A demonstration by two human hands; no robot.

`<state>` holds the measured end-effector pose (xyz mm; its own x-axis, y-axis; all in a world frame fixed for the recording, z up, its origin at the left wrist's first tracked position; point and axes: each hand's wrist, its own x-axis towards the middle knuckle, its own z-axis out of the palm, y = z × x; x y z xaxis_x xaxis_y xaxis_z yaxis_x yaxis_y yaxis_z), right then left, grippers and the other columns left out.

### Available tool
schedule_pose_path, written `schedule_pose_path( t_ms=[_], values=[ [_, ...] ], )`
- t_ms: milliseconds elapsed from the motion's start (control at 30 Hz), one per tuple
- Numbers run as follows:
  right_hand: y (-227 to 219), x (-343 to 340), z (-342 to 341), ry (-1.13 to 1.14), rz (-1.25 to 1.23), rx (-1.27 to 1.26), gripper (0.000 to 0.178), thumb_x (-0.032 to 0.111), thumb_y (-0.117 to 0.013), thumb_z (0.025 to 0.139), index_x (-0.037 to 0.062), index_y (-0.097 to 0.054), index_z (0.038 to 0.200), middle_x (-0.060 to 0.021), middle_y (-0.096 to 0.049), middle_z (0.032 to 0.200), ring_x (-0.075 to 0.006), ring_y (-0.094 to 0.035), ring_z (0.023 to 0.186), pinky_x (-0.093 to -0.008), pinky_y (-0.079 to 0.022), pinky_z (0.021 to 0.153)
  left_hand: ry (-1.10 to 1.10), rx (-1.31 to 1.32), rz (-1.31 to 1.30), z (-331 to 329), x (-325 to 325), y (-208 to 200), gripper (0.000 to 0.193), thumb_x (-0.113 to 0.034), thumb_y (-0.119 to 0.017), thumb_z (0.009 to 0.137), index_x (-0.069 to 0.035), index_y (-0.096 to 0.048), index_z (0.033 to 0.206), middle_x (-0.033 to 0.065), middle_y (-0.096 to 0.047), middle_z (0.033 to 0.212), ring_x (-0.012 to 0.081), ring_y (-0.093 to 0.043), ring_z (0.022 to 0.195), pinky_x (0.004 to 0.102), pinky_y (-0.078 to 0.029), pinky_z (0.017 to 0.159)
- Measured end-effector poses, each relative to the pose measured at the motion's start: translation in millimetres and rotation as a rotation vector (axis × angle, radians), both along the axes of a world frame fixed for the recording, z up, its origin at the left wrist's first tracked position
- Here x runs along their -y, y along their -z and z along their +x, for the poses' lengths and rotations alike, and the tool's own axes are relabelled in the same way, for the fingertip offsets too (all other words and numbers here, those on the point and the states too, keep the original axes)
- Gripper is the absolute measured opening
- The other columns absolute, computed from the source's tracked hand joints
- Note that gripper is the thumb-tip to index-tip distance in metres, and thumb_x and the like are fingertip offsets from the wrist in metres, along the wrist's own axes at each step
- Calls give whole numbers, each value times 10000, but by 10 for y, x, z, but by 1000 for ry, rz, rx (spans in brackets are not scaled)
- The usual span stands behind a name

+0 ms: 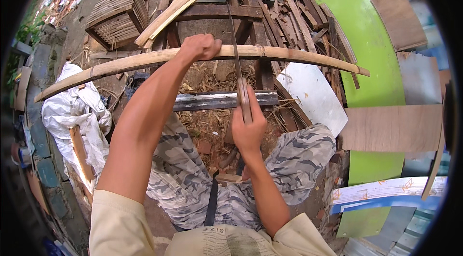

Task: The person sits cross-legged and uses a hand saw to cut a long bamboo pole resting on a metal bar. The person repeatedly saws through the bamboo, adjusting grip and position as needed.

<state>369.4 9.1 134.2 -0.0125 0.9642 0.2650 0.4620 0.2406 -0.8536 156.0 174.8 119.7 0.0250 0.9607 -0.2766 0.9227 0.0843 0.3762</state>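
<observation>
A long split bamboo pole (130, 63) lies crosswise in front of me, bowed in the wide view. My left hand (200, 46) is closed round it near its middle. Just right of that hand, a handsaw (244, 104) points away from me, its narrow blade crossing the pole. My right hand (248, 128) grips the saw's wooden handle. Whether the teeth have cut into the bamboo I cannot tell. Beneath the pole stands a dark wooden frame (217, 12), and nearer me runs a dark bar with white paint (224, 100).
More bamboo strips (188, 2) lean on the frame's far side. A slatted wooden crate (120, 17) sits far left, and a white sack (77, 106) at left. Scrap wood (289, 19) is piled far right. Green board (369, 39) and plywood (393, 128) lie at right.
</observation>
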Motion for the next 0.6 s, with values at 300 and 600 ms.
schedule_pose_path(
  t_ms=[300,600],
  values=[
    [-233,179,196,4,-250,-56,565,-19,-582,854,-24,-545,1417,-231,-691,1246,-223,-738,921,-308,-549,793,-36,-15,-28,51,-50,-45,642,-433,-331,973,83,-709,1032,330,-675,1137,443,-652,1116,507,-485,1009],
    [31,1140,532,-37,0,-10,562,-66,-585,830,-62,-554,1391,-215,-699,1248,-217,-750,838,-284,-557,724,-33,53,19,-43,-105,68,669,-441,-353,981,136,-692,972,399,-652,1062,486,-648,1081,534,-480,984]
  ],
)
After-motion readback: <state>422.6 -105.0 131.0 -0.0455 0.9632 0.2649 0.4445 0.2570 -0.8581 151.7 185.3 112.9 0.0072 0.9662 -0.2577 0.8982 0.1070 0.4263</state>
